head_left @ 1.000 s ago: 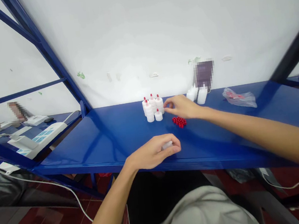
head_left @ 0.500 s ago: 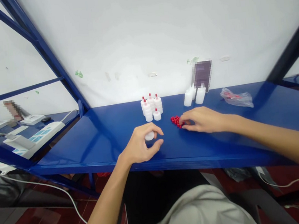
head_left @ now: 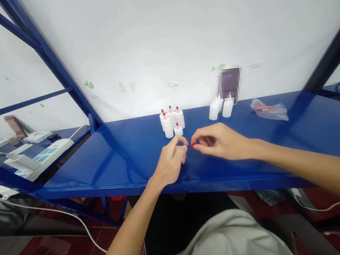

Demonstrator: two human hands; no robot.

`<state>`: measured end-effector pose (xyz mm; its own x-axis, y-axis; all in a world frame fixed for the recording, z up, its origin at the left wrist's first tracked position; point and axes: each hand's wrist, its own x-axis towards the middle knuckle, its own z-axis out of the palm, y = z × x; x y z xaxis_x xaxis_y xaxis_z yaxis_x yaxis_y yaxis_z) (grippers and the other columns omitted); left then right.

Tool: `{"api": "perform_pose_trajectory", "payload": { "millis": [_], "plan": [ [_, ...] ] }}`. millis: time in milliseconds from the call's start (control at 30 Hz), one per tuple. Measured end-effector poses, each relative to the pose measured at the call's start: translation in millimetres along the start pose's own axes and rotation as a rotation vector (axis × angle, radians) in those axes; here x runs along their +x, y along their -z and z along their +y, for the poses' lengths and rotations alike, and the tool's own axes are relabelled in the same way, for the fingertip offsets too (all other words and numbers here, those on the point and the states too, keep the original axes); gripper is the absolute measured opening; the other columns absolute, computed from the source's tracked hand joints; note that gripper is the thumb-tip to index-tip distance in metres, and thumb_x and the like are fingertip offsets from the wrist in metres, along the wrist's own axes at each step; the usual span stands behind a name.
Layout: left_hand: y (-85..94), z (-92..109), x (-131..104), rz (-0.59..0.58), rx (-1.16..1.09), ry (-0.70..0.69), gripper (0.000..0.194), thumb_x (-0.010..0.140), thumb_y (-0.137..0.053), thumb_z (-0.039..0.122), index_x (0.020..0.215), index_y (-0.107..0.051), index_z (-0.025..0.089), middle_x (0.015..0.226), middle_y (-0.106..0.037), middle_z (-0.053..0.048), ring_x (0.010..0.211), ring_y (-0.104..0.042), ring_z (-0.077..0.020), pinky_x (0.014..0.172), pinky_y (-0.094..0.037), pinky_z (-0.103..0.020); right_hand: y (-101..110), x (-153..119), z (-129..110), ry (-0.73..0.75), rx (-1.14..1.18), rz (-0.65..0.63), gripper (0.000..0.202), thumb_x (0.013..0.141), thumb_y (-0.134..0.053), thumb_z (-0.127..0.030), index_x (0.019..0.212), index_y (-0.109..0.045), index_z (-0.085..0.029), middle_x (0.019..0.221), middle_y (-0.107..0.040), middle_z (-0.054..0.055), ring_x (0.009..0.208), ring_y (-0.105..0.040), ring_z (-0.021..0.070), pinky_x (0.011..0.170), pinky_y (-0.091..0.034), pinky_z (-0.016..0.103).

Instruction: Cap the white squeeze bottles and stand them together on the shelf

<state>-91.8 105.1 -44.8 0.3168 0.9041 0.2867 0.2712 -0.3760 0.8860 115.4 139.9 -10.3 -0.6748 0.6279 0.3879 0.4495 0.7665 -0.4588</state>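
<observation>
My right hand (head_left: 217,140) pinches a small red tip cap (head_left: 193,145) between thumb and fingertips, just above the blue table. Facing it, my left hand (head_left: 172,162) is closed, its thumb and forefinger bent toward the red tip cap. A white round cap sits in the left fingers, almost wholly hidden now. Behind the left hand stand several white caps with red tips (head_left: 168,127), stacked in columns, plus a single white cap with a red tip (head_left: 178,130). The pile of loose red tip caps is hidden behind my right hand.
White bottles (head_left: 213,111) stand at the back, beside a blurred dark rectangle (head_left: 230,83) leaning on the wall. A clear plastic bag (head_left: 268,110) with red bits lies to the right on the blue table (head_left: 123,149). Blue frame posts and a power strip (head_left: 48,155) are on the left.
My right hand has lifted a red tip cap from the pile and moved left. My left hand has moved slightly right and up, its fingers closing, so the white round cap is now mostly hidden.
</observation>
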Motion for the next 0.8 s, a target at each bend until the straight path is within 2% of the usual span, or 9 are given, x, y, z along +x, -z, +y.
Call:
{"api": "perform_pose_trajectory", "payload": {
  "millis": [67, 167, 367, 467, 533, 600, 667, 733, 800],
  "plan": [
    [0.0, -1, -1, -0.011, -0.067, 0.003, 0.022, 0.096, -0.043, 0.040, 0.102, -0.051, 0.020, 0.059, -0.049, 0.006, 0.055, -0.045, -0.0115, 0.059, -0.038, -0.023, -6, 3, -8, 0.039, 0.066, 0.042, 0.013, 0.090, -0.059, -0.028, 0.091, -0.069, -0.019, 0.062, -0.053, -0.005, 0.054, -0.045, 0.0093, 0.058, -0.036, 0.023],
    [0.1, -2, -2, -0.021, -0.126, -0.027, 0.024, 0.096, -0.043, 0.043, 0.103, -0.049, 0.020, 0.059, -0.049, 0.006, 0.053, -0.044, -0.0107, 0.057, -0.036, -0.023, -15, 7, -14, 0.100, 0.127, 0.034, 0.011, 0.088, -0.059, -0.022, 0.089, -0.069, -0.019, 0.063, -0.054, -0.005, 0.054, -0.046, 0.0083, 0.057, -0.036, 0.022],
    [0.4, -7, -5, -0.014, -0.200, -0.072, 0.019, 0.088, -0.048, 0.029, 0.105, -0.049, 0.021, 0.062, -0.052, 0.007, 0.048, -0.041, -0.0079, 0.051, -0.033, -0.020, -30, 9, -18, 0.101, 0.273, 0.033, 0.010, 0.087, -0.059, -0.022, 0.088, -0.068, -0.018, 0.059, -0.050, -0.006, 0.051, -0.042, 0.0077, 0.053, -0.036, 0.021],
    [-2.0, -5, -6, 0.034, -0.224, -0.092, 0.022, 0.088, -0.049, 0.031, 0.108, -0.048, 0.021, 0.064, -0.055, 0.006, 0.048, -0.042, -0.0077, 0.050, -0.034, -0.020, -33, 10, -22, 0.078, 0.338, 0.050, 0.011, 0.087, -0.060, -0.026, 0.089, -0.068, -0.018, 0.059, -0.050, -0.006, 0.052, -0.042, 0.0082, 0.052, -0.036, 0.022],
    [-3.8, -4, -5, 0.119, -0.247, -0.106, 0.028, 0.090, -0.049, 0.038, 0.113, -0.046, 0.022, 0.063, -0.055, 0.006, 0.049, -0.046, -0.0091, 0.050, -0.037, -0.020, -30, 15, -21, 0.040, 0.380, 0.055, 0.011, 0.087, -0.061, -0.027, 0.088, -0.067, -0.018, 0.059, -0.052, -0.005, 0.053, -0.043, 0.0087, 0.052, -0.037, 0.022],
    [-4.9, -2, -3, 0.219, -0.290, -0.065, 0.029, 0.092, -0.045, 0.041, 0.114, -0.045, 0.023, 0.061, -0.053, 0.007, 0.048, -0.047, -0.0099, 0.049, -0.039, -0.020, -21, 27, -15, -0.013, 0.379, 0.120, 0.013, 0.085, -0.062, -0.029, 0.088, -0.067, -0.018, 0.061, -0.055, -0.004, 0.053, -0.045, 0.0093, 0.052, -0.038, 0.023],
    [-5.4, -1, 0, 0.291, -0.318, 0.018, 0.021, 0.093, -0.041, 0.038, 0.104, -0.049, 0.021, 0.058, -0.050, 0.007, 0.045, -0.046, -0.0095, 0.045, -0.038, -0.020, -10, 43, -3, -0.076, 0.316, 0.244, 0.016, 0.084, -0.062, -0.031, 0.088, -0.067, -0.016, 0.062, -0.057, -0.003, 0.054, -0.046, 0.0100, 0.053, -0.038, 0.024],
    [-5.6, 0, 2, 0.308, -0.292, 0.078, 0.020, 0.093, -0.038, 0.033, 0.088, -0.052, 0.019, 0.057, -0.048, 0.006, 0.044, -0.045, -0.0089, 0.043, -0.038, -0.019, -2, 62, 14, -0.146, 0.182, 0.346, 0.017, 0.083, -0.062, -0.030, 0.088, -0.068, -0.015, 0.061, -0.058, -0.002, 0.055, -0.048, 0.0110, 0.055, -0.038, 0.026],
    [-6.2, -1, 3, 0.291, -0.214, 0.093, 0.029, 0.093, -0.038, 0.034, 0.075, -0.054, 0.018, 0.058, -0.049, 0.004, 0.044, -0.047, -0.0086, 0.043, -0.039, -0.019, 0, 78, 31, -0.204, 0.030, 0.342, 0.018, 0.083, -0.061, -0.030, 0.087, -0.070, -0.015, 0.063, -0.062, 0.000, 0.058, -0.052, 0.0126, 0.059, -0.039, 0.027]
  ]
}}
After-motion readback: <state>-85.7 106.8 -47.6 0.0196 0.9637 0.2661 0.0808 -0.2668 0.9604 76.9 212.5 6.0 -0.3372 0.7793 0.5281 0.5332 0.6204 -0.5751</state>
